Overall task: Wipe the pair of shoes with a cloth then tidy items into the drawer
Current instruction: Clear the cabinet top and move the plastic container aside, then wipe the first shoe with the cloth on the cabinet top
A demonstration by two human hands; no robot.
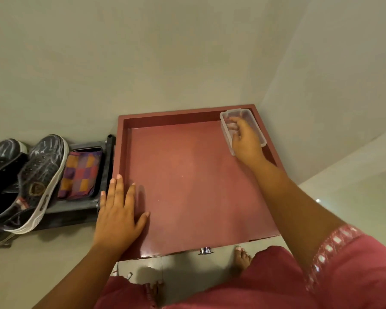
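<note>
Drawer (187, 186) is pulled out, reddish-brown inside, with a chrome knob (206, 250) on its front edge, near a bare foot (243, 256) on the floor.

Left hand (118, 210) is laid flat with fingers straight and spread — palm down over the drawer's left wall and near-left floor, nothing held.

Right hand (245, 139) is stretched to the far right corner of the drawer, fingers curled over the rim of a small clear plastic box (236, 114) — the box is gripped and sits in that corner, against the back wall. Its contents cannot be made out.

Left of the left hand, outside the drawer, a dark tray (76, 208) is seen on the worktop. On it a folded checked cloth (80, 172) lies just beside the pair of dark shoes (25, 184) with white soles; the shoes are further left, touching each other.

A pink sleeve (334, 253) with a patterned cuff is seen on the right arm.
</note>
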